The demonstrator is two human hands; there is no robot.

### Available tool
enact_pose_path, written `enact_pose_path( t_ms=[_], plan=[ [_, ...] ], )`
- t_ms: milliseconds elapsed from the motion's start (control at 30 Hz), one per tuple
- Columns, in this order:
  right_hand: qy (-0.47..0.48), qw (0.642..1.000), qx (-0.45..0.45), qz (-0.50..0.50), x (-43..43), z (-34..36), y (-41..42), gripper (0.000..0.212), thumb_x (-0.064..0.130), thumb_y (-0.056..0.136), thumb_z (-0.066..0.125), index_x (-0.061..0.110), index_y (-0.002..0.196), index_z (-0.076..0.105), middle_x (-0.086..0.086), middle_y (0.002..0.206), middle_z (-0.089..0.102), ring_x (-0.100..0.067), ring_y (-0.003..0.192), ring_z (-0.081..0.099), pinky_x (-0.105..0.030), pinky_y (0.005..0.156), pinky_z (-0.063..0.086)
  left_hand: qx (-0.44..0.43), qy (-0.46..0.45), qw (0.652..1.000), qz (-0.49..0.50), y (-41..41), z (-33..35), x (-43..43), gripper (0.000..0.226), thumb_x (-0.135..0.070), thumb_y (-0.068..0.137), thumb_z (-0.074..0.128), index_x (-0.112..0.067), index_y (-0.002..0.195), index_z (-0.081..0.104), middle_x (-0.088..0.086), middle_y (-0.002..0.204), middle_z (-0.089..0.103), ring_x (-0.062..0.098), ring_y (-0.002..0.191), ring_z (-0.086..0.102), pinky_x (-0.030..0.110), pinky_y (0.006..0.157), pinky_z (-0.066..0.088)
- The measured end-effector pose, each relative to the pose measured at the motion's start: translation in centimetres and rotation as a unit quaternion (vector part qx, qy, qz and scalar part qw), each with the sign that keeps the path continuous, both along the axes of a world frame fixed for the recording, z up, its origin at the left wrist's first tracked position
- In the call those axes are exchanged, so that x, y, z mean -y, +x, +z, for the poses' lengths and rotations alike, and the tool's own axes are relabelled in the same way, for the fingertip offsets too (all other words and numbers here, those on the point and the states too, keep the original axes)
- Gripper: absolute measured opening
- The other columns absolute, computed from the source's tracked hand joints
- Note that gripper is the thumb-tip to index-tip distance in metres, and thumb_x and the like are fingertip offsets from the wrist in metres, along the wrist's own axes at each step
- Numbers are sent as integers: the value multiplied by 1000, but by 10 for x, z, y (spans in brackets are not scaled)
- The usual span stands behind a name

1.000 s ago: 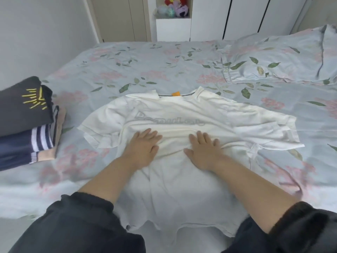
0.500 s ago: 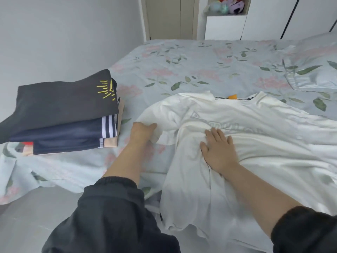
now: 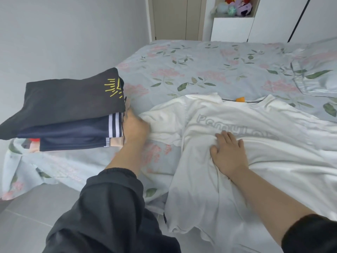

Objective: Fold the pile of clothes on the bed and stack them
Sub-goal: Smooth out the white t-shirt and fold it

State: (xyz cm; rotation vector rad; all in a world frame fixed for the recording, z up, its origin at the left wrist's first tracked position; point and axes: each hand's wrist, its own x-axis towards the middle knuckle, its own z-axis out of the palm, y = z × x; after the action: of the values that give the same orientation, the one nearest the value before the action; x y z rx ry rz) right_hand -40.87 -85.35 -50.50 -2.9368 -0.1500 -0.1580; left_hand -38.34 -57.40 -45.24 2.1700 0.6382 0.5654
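With left hand at the sleeve, grip unclear, right hand flat pinning the white T-shirt, fold sleeve rightward smoothly.

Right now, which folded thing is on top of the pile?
The black garment with yellow stitched lines is on top. The navy garment with white stripes lies under it; the white T-shirt lies spread out, unfolded.

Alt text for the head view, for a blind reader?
A white T-shirt lies spread on a floral bed; the left hand holds its sleeve beside a stack of folded clothes, and the right hand presses flat on it.
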Motion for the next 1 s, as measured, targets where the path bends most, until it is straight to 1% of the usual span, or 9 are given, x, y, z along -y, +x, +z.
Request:
enact_pose_path(
  t_ms=[67,133,267,400,500,633,800,900,1000],
  plan=[
    [-5,1000,-21,1,1,-1,3,57,39,95,25,19,148,22,-1,159,10,-16,145,4,-44,117,5,-25,157,987,-38,-9,10,8,33,-7,86,46,-4,117,56,20,113,53,37,107,50,41,82,44],
    [0,1000,-27,3,2,-2,3,57,40,95,25,20,148,21,-1,159,9,-16,146,3,-44,117,4,-100,174,974,-107,-21,21,22,21,-16,89,46,-2,86,61,14,87,59,31,84,57,34,67,43],
    [70,997,-31,18,5,3,2,55,39,93,39,21,145,31,0,158,17,-13,145,9,-40,116,5,-315,-204,888,-264,-59,16,69,25,-6,91,47,4,79,66,15,71,66,20,54,63,23,52,53],
    [278,958,-57,29,12,14,-4,43,23,91,55,20,134,50,2,150,36,-12,140,26,-31,116,11,-249,-414,832,-272,-76,2,89,14,-1,92,51,-5,96,64,7,80,65,10,56,60,18,52,51],
    [379,922,-80,13,22,20,-12,34,19,91,55,24,125,58,6,141,47,-5,119,44,-14,101,25,-261,-516,772,-263,-84,-2,97,20,-12,96,52,-8,109,65,9,103,68,19,83,64,28,76,53],
    [365,927,-82,24,23,24,-19,35,17,92,54,19,127,57,5,144,44,-7,125,42,-12,101,23,-267,-575,720,-283,-85,2,94,29,-26,93,57,-9,115,65,8,107,69,21,95,65,33,85,52],
    [323,943,-73,33,18,26,-24,39,19,93,53,15,132,52,3,148,40,-17,134,35,-27,113,22,-263,-566,728,-284,-89,11,85,22,-21,83,65,-12,103,66,6,89,73,20,79,70,32,74,55],
    [352,932,-82,24,20,29,-25,37,20,93,53,18,129,54,3,145,43,-20,116,49,-40,108,35,-229,-607,705,-285,-94,14,79,30,-16,78,63,-10,107,64,8,97,70,24,86,67,35,80,54],
    [347,935,-76,15,21,29,-24,34,22,92,53,20,126,56,-1,137,52,-19,97,52,-40,105,37,-209,-635,693,-268,-102,14,76,21,-15,82,57,-8,99,68,8,86,72,22,74,70,31,67,58]
  ],
)
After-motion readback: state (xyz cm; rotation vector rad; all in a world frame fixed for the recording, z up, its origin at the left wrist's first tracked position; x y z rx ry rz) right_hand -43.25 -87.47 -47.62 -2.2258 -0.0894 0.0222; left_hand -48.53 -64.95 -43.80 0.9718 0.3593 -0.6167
